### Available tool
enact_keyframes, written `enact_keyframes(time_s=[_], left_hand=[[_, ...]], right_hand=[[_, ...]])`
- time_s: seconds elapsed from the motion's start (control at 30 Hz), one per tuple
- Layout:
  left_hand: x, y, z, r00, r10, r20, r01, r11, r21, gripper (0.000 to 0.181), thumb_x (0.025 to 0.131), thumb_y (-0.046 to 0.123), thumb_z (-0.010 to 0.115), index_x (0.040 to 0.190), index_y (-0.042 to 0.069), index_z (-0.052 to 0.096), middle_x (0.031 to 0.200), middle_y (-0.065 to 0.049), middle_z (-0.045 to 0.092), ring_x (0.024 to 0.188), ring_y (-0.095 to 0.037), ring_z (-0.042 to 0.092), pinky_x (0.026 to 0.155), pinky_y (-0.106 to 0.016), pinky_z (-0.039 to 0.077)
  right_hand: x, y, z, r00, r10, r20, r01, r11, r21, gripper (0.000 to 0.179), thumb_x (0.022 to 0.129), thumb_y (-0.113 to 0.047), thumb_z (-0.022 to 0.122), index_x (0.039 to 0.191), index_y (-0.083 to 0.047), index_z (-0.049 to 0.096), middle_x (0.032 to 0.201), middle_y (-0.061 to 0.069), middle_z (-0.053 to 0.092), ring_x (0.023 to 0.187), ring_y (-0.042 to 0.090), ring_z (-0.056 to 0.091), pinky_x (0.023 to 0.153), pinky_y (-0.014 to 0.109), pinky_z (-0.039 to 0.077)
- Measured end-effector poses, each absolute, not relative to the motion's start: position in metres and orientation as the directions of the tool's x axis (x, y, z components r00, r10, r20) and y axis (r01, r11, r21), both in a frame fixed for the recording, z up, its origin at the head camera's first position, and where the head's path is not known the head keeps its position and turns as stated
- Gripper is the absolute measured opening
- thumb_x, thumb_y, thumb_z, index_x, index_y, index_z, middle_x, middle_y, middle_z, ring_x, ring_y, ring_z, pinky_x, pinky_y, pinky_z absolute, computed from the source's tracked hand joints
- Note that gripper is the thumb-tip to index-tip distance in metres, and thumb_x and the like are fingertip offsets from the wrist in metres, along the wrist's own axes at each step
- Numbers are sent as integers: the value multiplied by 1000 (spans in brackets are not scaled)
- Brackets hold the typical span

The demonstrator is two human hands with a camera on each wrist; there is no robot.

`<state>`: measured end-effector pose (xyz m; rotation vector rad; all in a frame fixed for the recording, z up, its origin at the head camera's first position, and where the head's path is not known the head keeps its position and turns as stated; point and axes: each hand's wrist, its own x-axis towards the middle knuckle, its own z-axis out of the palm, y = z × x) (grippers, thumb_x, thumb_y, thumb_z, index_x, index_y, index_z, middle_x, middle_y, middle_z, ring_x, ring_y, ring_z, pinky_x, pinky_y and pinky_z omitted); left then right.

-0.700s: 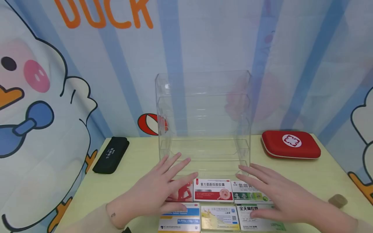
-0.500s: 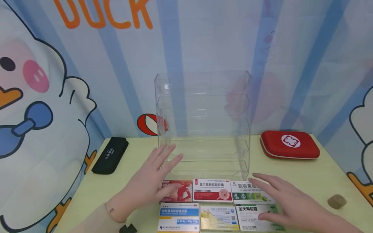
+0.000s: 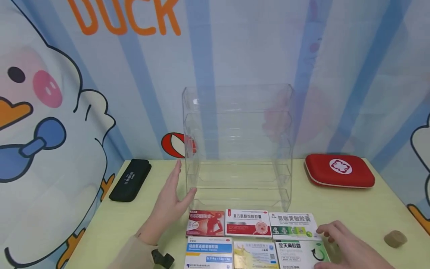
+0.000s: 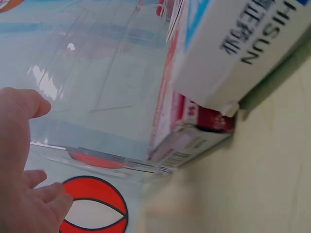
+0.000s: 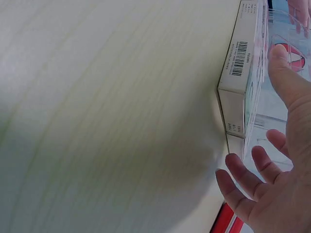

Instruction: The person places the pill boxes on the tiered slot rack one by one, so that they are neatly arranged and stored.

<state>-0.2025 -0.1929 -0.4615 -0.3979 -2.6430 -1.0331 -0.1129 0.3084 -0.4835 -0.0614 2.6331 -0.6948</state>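
Duck: printed on the backdrop, with a pink cheek and an orange beak, under part of the orange word DUCK.
Black case: lies slanted at the far left of the table, small pale print on its top.
Left hand: upright beside the rack's left side; fingers straight, thumb spread, gripping nothing. The thumb tip overlaps the rack's lower corner; whether it touches, I cannot tell. A black device sits at the wrist.
Ball: red and white, printed on the backdrop, partly seen through the rack.
Left pair: red box behind, blue box in front, both flat. HISUN is printed on the blue box's side in the left wrist view.
Rack: clear, tiered, standing upright behind the boxes.
Middle pair: red-and-white box behind, yellow box in front.
Right pair: green-banded box behind, white box in front.
Red case: at the back of the table, white round emblem on top.
Right hand: at the right edge of the boxes, fingers loosely bent and parted, holding nothing; contact unclear.
Brown plug: rests on the table at far right.
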Motion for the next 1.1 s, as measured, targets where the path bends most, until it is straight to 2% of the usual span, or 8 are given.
enact_keyframes(time_s=[0.2, 0.37, 0.6, 0.8, 0.9, 1.0, 1.1], left_hand=[[-207, -195, -476, -931, 165, 326, 356, 618, 701, 99, 105, 24, 76, 179, 15, 12, 181, -11, 36, 163, -37, 45, 125, -54, 48], [-206, -194, -484, -939, 170, 299, 341, 570, 748, 94, 106, 18, 74, 179, 19, 15, 179, -12, 39, 160, -36, 49, 121, -51, 52], [-210, -197, -490, -960, 173, 221, 280, 558, 781, 92, 109, 20, 70, 179, 32, 12, 182, -2, 33, 160, -33, 50, 122, -50, 52], [-213, -201, -494, -967, 154, 203, 255, 555, 792, 88, 110, 23, 68, 178, 33, 14, 182, -3, 35, 157, -34, 54, 122, -50, 52], [-213, -203, -496, -968, 163, 192, 250, 534, 807, 87, 110, 24, 68, 178, 35, 14, 182, -1, 34, 158, -34, 52, 122, -51, 52], [-213, -202, -498, -971, 171, 166, 232, 507, 831, 86, 111, 26, 68, 177, 39, 15, 182, 0, 34, 160, -33, 51, 122, -50, 52], [-212, -202, -501, -975, 170, 142, 208, 479, 853, 85, 110, 28, 68, 176, 42, 17, 181, 1, 36, 160, -33, 50, 122, -49, 52]], right_hand=[[-111, 319, -492, -897, -260, -359, -33, 847, -531, 86, 66, -55, 102, 134, -18, 62, 129, 3, 58, 114, 23, 58, 76, 16, 61], [-112, 327, -497, -878, -344, -332, -119, 830, -545, 81, 71, -53, 100, 136, -21, 63, 129, 3, 57, 114, 23, 58, 82, 11, 58], [-116, 331, -498, -854, -431, -292, -208, 797, -566, 73, 79, -45, 97, 139, -19, 66, 122, 2, 55, 106, 8, 56, 81, 11, 57], [-117, 327, -495, -862, -414, -293, -186, 796, -576, 83, 76, -46, 99, 145, -15, 64, 122, 1, 55, 102, 4, 52, 73, 14, 57], [-117, 327, -493, -861, -407, -304, -162, 787, -596, 78, 78, -45, 99, 141, -13, 65, 124, 3, 55, 102, 4, 52, 70, 15, 56], [-116, 326, -491, -858, -394, -331, -124, 783, -610, 74, 80, -43, 99, 137, -12, 64, 128, 5, 57, 104, 10, 55, 72, 17, 58], [-116, 323, -488, -858, -335, -390, -23, 782, -622, 73, 81, -44, 98, 136, -11, 62, 125, 3, 63, 105, 16, 58, 79, 23, 61]])
